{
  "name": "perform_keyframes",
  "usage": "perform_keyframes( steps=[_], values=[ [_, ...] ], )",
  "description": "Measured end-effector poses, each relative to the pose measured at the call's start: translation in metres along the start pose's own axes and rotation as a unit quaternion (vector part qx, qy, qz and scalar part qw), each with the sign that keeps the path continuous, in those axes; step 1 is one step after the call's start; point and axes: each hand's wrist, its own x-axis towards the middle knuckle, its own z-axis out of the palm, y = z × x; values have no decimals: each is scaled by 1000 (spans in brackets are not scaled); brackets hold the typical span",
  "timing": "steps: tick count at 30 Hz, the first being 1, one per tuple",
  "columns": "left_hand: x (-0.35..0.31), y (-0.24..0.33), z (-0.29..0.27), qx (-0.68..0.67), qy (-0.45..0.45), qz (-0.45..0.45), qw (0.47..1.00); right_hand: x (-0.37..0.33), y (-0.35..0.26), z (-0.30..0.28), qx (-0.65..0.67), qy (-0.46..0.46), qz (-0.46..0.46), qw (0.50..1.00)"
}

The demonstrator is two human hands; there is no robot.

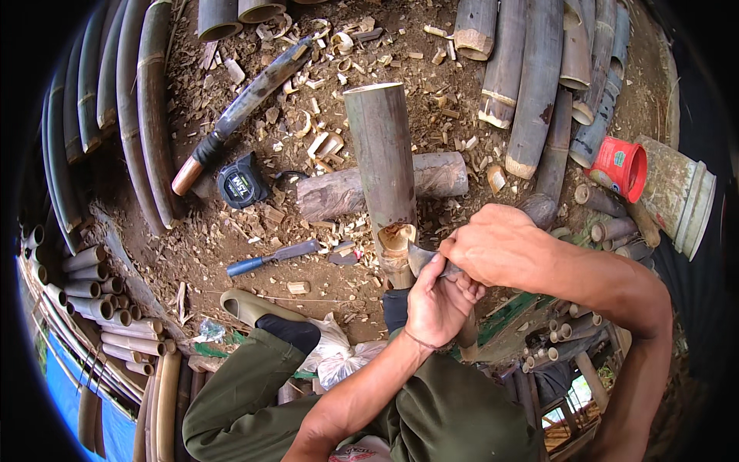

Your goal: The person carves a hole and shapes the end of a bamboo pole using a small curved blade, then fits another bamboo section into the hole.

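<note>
Bamboo tube [379, 146]: just left of grip, long axis running away from it, open end far | grey blade [419, 259]: tip leftward at notch [395, 238] | right hand [500, 248] + left hand [437, 309]: both grasping grey blade

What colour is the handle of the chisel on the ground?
Blue handle, clearest in the head view.

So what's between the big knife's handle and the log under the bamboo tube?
A black tape measure and some wood chips, as the head view shows.
</note>
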Motion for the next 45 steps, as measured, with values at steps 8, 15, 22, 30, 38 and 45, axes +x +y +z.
perform_keyframes(
  steps=[8, 15, 22, 30, 38, 45],
  values=[
    [-19, 30, 14, 500, 282, 23, 818, -7, -42, 95, 344, 167, 146, 913],
    [-31, 79, 7, 841, 248, 37, 479, 35, -115, 124, 557, 312, 192, 746],
    [-11, 27, -13, 353, 111, 26, 929, -28, -32, 45, 165, 108, 80, 977],
    [-12, 10, -13, 239, 176, 43, 954, -13, -16, 26, 195, -39, 42, 979],
    [-42, 40, 22, 592, 230, 76, 768, -18, -66, 68, 326, 207, 91, 918],
    [-1, 6, 0, 107, 141, 3, 984, -3, 4, -4, 122, -39, 0, 992]
  ],
)
